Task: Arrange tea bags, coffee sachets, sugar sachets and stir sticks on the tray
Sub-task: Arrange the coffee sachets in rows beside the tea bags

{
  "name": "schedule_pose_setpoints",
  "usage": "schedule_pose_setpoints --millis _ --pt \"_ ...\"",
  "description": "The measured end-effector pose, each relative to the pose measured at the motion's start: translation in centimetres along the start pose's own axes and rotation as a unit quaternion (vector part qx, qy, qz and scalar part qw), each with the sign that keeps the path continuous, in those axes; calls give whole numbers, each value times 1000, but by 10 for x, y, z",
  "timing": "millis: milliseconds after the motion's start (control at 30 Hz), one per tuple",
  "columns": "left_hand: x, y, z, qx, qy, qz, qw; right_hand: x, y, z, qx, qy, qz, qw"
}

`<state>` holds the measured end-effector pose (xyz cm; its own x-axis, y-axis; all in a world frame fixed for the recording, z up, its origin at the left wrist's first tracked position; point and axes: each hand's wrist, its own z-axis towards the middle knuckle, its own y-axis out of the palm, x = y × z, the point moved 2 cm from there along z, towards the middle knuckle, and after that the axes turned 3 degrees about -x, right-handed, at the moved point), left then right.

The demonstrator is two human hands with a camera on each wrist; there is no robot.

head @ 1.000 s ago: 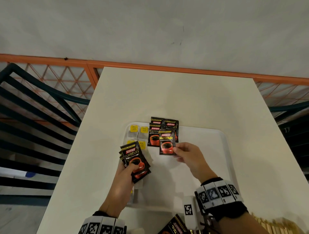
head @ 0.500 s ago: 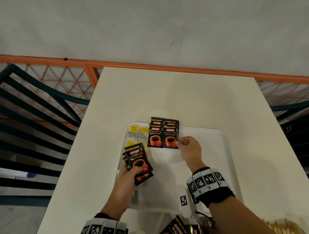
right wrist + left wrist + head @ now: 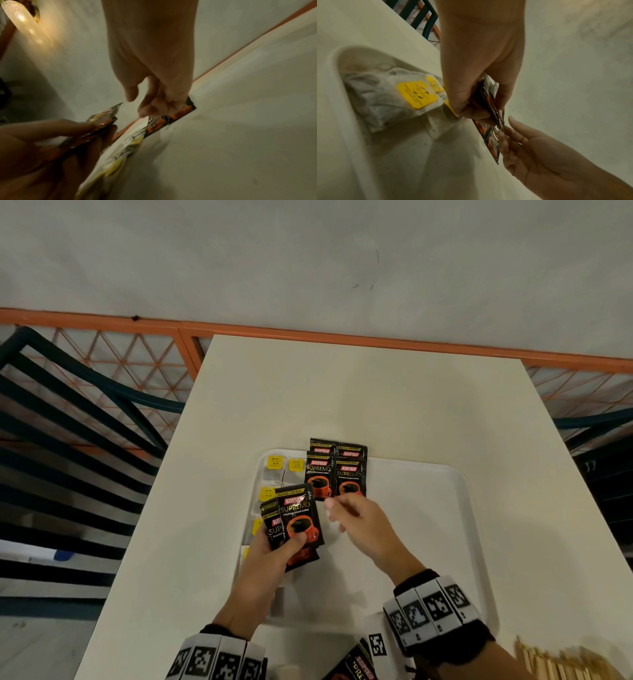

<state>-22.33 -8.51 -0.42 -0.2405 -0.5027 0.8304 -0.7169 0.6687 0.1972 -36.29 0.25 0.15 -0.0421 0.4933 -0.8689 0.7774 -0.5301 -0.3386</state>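
Coffee sachets (image 3: pixel 295 520) sit fanned in the left hand (image 3: pixel 270 556), thumb clamped on top, above the white tray (image 3: pixel 445 542). Right hand (image 3: pixel 363 525) reaches over loosely curled, holding nothing. Four more sachets (image 3: pixel 337 470) lie beside tea bags (image 3: pixel 284 469).

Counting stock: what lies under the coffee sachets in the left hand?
Under the held coffee sachets lie yellow-tagged tea bags on the white tray. The left hand and sachets cover some, so a count is impossible.
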Motion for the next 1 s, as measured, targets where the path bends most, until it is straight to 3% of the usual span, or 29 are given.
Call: schedule_pose_setpoints --millis 100,433,533,667,867,1000 --pt "1 1 -1 -5 21 15 1000 0 11 -11 -74 -5 45 996" --pt "-2 -8 -3 8 -16 -44 999 8 10 -4 -76 58 165 982" --pt "-1 -12 -3 23 -7 -69 997 8 6 3 -31 88 218 972" --pt "-3 -19 -4 41 -10 -74 996 13 8 16 81 103 161 978" --pt "-3 -19 -6 39 -14 -72 997 14 17 29 144 91 109 979" --pt "-2 -18 -8 40 -13 -67 997 13 17 31 168 46 5 985"
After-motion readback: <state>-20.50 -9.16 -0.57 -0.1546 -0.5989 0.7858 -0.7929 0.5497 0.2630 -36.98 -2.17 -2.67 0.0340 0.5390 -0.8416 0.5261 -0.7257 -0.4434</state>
